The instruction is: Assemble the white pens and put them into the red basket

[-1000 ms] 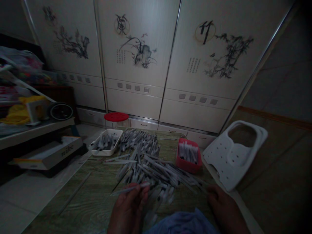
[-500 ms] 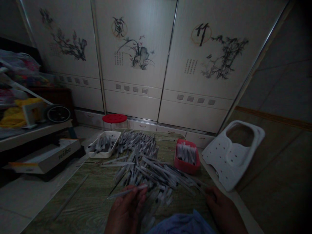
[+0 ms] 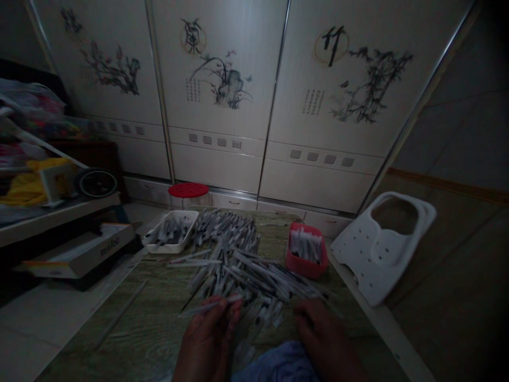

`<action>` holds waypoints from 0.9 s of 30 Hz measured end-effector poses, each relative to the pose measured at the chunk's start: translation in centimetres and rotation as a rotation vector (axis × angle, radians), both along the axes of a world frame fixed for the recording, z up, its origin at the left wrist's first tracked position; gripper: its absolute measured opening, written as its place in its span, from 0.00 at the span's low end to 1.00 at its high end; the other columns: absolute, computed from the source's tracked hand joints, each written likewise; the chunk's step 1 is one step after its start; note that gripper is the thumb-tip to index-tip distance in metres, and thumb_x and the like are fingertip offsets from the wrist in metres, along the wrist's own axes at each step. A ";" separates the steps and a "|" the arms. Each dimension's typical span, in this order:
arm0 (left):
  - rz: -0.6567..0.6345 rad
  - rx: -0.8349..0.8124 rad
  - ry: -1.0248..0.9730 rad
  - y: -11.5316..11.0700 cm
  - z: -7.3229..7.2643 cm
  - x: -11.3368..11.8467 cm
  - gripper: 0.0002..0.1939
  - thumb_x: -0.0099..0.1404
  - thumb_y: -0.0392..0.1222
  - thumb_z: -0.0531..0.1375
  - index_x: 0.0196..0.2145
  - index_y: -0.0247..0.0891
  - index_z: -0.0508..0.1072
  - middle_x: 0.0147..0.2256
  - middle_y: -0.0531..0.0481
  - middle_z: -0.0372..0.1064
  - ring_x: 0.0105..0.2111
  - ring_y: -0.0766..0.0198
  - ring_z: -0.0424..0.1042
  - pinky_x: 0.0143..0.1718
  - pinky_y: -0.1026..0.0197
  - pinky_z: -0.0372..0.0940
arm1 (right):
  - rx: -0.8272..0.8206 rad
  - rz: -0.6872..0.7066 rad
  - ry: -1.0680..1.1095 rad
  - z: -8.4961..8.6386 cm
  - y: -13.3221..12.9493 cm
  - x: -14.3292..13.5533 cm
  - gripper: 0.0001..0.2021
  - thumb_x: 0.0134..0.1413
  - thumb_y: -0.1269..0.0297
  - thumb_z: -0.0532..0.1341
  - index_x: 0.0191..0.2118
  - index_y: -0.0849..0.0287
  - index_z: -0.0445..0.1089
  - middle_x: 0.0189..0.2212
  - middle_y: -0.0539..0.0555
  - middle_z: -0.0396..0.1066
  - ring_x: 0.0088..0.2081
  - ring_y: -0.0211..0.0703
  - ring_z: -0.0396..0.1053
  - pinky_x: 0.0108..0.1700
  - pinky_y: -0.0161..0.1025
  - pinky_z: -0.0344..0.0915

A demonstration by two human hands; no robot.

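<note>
My left hand (image 3: pixel 210 334) is closed around a slim whitish pen (image 3: pixel 210 306), its fingertips pinching it near the right end while the other end points left. My right hand (image 3: pixel 316 326) lies to the right, just in front of the pile, fingers curled in and blurred; whatever it may hold is hidden. Beyond both hands spreads a heap of pale, dark-tipped pens (image 3: pixel 234 239), loosely strewn toward me. A red basket (image 3: pixel 306 267) with upright pens stands at the right, and a white tray (image 3: pixel 170 248) with more pens at the left.
The wood-patterned table (image 3: pixel 151 339) carries a lone thin stick (image 3: pixel 119 317) at left. Past the table stand a red stool (image 3: pixel 188 190) and sliding cabinet doors (image 3: pixel 218 170). A white plastic seat (image 3: pixel 384 249) leans at right; a low shelf (image 3: pixel 59 215) holds items at left.
My right hand has moved left, from the right edge of the pile toward my left hand. The left hand keeps the pen in almost the same place. The view has shifted slightly.
</note>
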State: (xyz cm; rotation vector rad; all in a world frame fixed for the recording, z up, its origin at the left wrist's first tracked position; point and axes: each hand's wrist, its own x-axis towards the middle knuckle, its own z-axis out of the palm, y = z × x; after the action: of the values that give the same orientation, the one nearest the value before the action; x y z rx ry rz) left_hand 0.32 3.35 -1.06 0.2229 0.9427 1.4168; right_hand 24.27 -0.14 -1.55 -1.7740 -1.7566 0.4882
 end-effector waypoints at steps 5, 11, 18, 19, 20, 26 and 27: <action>-0.014 0.004 0.010 -0.2 0.2 -0.2 0.06 0.66 0.26 0.60 0.37 0.33 0.74 0.37 0.40 0.81 0.38 0.60 0.83 0.43 0.61 0.77 | -0.026 0.076 -0.026 0.2 0.1 -2.1 0.13 0.63 0.67 0.52 0.44 0.56 0.74 0.43 0.57 0.76 0.46 0.49 0.74 0.49 0.43 0.66; -0.018 0.056 0.001 -0.1 -0.3 -0.7 0.06 0.65 0.26 0.61 0.38 0.34 0.75 0.38 0.41 0.81 0.40 0.59 0.83 0.46 0.59 0.77 | -0.040 0.058 -0.035 0.1 0.4 -2.4 0.16 0.63 0.66 0.52 0.48 0.55 0.75 0.47 0.57 0.77 0.49 0.49 0.74 0.52 0.42 0.66; 0.022 0.006 0.020 -0.1 0.5 -1.5 0.06 0.67 0.28 0.60 0.37 0.34 0.75 0.38 0.40 0.82 0.40 0.59 0.83 0.45 0.59 0.77 | -0.021 -0.195 -0.069 0.0 1.3 1.8 0.18 0.62 0.60 0.52 0.48 0.55 0.75 0.48 0.58 0.77 0.49 0.51 0.75 0.50 0.44 0.66; 0.023 0.004 0.025 -0.1 0.7 -1.6 0.06 0.67 0.28 0.60 0.37 0.34 0.75 0.38 0.40 0.82 0.39 0.59 0.83 0.45 0.59 0.77 | -0.021 -0.257 -0.083 0.0 1.3 3.0 0.18 0.62 0.59 0.52 0.48 0.55 0.75 0.48 0.58 0.78 0.49 0.52 0.75 0.49 0.43 0.66; 0.021 0.004 0.029 -0.1 0.8 -1.6 0.06 0.67 0.27 0.60 0.37 0.34 0.75 0.38 0.40 0.82 0.39 0.59 0.83 0.44 0.59 0.77 | -0.035 -0.313 -0.105 -0.2 1.2 4.3 0.18 0.61 0.58 0.52 0.48 0.55 0.75 0.47 0.58 0.78 0.48 0.53 0.75 0.48 0.43 0.66; 0.021 -0.019 0.037 0.1 1.1 -1.8 0.06 0.67 0.27 0.59 0.36 0.34 0.75 0.38 0.40 0.82 0.38 0.60 0.83 0.44 0.60 0.78 | -0.160 -0.440 -0.216 -1.6 0.5 10.0 0.15 0.62 0.58 0.50 0.39 0.53 0.74 0.38 0.56 0.79 0.42 0.52 0.76 0.40 0.42 0.64; 0.019 -0.020 0.037 0.2 1.0 -1.7 0.06 0.67 0.27 0.59 0.36 0.34 0.75 0.38 0.40 0.82 0.39 0.60 0.83 0.44 0.60 0.78 | -0.189 -0.426 -0.220 -1.9 0.5 10.3 0.14 0.61 0.59 0.51 0.37 0.52 0.74 0.36 0.55 0.79 0.40 0.52 0.76 0.39 0.42 0.64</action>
State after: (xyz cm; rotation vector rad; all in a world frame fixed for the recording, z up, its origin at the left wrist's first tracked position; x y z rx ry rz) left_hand -1.42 3.51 -0.02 0.2261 0.9911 1.4246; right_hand 34.58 0.34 -3.49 -2.3367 -1.4408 0.2942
